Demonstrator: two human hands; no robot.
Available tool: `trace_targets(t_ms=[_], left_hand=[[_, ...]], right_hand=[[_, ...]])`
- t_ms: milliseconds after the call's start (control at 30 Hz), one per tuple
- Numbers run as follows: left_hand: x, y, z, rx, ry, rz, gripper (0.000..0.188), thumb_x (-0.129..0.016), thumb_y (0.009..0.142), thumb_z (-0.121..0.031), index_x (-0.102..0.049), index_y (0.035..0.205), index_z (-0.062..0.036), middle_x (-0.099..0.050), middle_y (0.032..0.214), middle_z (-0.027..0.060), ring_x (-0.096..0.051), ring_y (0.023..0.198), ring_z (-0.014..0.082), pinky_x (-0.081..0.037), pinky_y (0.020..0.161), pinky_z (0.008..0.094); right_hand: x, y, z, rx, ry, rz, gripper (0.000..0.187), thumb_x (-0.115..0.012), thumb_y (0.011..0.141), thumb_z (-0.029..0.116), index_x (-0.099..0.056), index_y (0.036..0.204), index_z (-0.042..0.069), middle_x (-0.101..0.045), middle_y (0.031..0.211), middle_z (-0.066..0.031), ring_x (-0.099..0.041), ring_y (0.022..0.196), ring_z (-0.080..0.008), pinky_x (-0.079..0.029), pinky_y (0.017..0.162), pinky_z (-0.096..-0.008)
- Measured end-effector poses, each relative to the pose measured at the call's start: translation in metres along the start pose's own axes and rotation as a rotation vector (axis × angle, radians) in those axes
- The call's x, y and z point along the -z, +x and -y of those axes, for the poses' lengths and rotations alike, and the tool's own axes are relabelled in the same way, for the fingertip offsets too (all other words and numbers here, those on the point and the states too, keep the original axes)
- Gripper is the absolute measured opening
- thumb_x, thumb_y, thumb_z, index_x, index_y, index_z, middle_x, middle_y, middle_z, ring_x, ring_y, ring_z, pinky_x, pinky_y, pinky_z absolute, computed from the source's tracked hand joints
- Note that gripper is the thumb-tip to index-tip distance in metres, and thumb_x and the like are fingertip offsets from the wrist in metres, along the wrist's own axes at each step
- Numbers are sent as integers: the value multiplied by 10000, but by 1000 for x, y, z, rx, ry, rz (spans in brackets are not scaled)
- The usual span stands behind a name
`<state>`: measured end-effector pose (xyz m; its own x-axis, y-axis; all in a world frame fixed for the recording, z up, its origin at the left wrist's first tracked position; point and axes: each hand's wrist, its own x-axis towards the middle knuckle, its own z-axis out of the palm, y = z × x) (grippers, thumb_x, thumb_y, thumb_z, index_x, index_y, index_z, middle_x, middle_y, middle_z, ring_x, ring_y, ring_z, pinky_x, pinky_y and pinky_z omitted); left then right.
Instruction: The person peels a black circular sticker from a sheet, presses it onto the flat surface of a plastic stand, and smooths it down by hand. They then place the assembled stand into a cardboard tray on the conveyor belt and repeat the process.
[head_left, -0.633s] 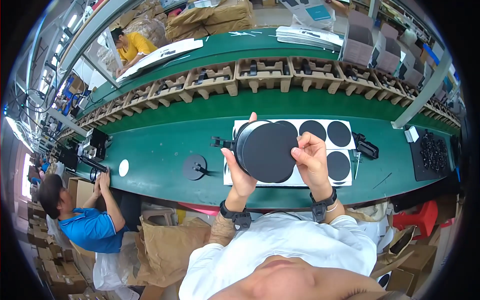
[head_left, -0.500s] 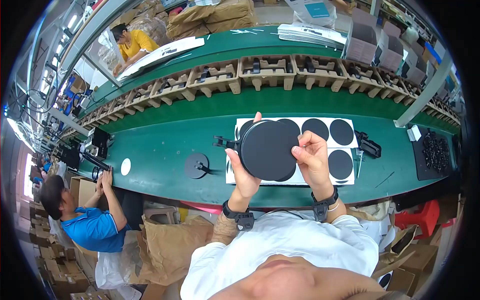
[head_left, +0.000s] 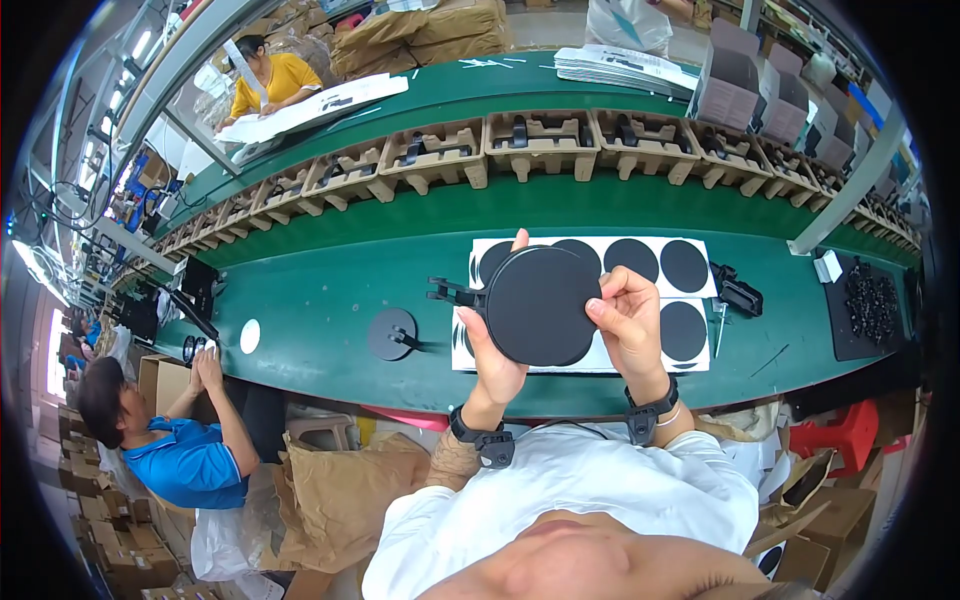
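My left hand [head_left: 495, 372] grips a round black base from below and the left side, thumb at its near edge and a fingertip showing over the far edge. A small black bracket [head_left: 455, 291] juts out to the left of this base. A flat black round pad [head_left: 543, 305] covers the base's face. My right hand [head_left: 630, 318] pinches the pad's right edge between thumb and fingers. Beneath both hands lies a white sheet [head_left: 605, 244] with rows of black round pads. Whether the pad touches the base all over cannot be made out.
Another round base with bracket [head_left: 391, 334] lies left on the green bench, beyond it a white disc [head_left: 251, 335]. Right are a black clamp-like part [head_left: 738, 290] and a dark mat [head_left: 862, 310] with small parts. Moulded trays [head_left: 541, 146] line the back. Co-workers sit left and far left.
The pad has shifted left over the base and now lines up with its outline. My hands have moved slightly nearer. The moulded trays have slid a little to the right.
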<state>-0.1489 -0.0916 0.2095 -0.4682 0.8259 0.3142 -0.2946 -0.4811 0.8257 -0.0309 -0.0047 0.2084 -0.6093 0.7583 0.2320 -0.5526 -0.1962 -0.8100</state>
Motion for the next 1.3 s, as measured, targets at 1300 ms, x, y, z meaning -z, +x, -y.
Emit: trace_targets(t_ms=[1300], left_hand=[[-21, -21, 0, -18, -225, 20, 797, -499, 760, -328, -170, 1450, -102, -430, 1337, 207, -484, 1193, 321, -410, 1001, 415]], right_hand=[[19, 17, -11, 617, -731, -181, 430, -848, 561, 110, -681, 943, 6, -681, 978, -145, -672, 884, -230, -533, 762, -303]])
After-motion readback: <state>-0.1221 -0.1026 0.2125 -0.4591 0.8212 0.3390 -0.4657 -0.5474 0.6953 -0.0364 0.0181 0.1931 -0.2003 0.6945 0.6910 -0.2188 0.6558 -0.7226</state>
